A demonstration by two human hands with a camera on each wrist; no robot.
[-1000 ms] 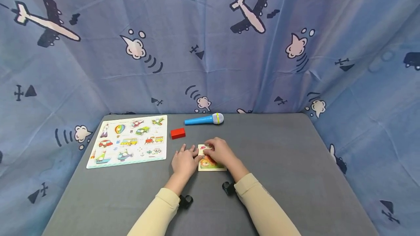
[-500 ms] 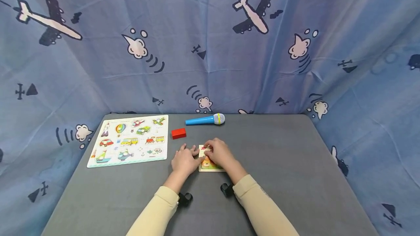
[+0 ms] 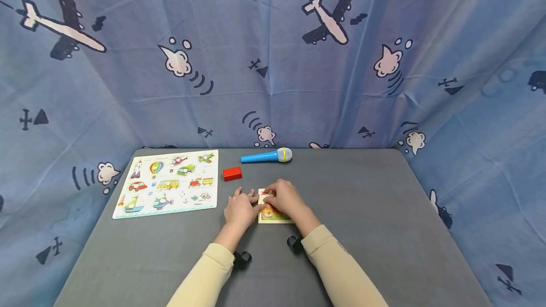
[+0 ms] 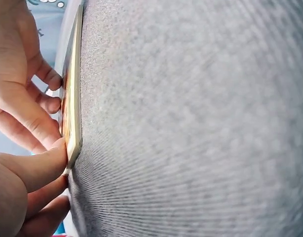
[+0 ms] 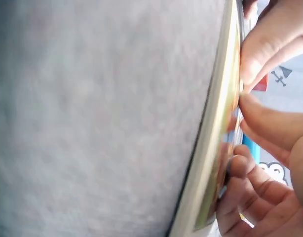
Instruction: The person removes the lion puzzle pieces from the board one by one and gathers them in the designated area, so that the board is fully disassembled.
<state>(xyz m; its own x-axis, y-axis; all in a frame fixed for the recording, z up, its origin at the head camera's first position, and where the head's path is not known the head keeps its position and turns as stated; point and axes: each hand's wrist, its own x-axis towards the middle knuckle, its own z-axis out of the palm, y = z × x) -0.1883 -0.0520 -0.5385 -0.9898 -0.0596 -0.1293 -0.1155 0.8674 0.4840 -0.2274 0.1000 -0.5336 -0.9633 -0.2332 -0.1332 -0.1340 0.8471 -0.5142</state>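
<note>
Head view: both hands are at one small picture board [image 3: 274, 216], lying flat on the grey table [image 3: 362, 203] near the middle, a lion-like animal in orange showing on its lower part. Compared with a second ago, little has changed. The board is where it was; the right hand [image 3: 286, 199] has crept slightly leftward over it, its fingertips a little closer to the left thumb. The left hand [image 3: 238, 210] has hardly moved.

Grip, left: fingers spread and fairly straight beside the board's left edge, thumb laid over the edge. Looks like a steadying touch rather than a grasp. Left wrist view agrees — the thumb presses on the rim by a corner, the other fingers lie alongside it.

Grip, right: fingers bent and gathered narrow, tips and thumb down on the picture face. Right wrist view shows the thumb tip and bent fingers on the face, with a gap between them. Whether they pinch a loose piece or only press on the picture, I cannot tell; the hand covers the spot.

My reading: so small a shift suggests fine fingertip work on the board — fitting or loosening something — with no sign of it being lifted.

Around them: a larger vehicle-picture board [image 3: 179, 195] to the left, a red block [image 3: 232, 174] just beyond the left hand, a blue toy microphone [image 3: 265, 156] near the far edge. All three lie untouched.
</note>
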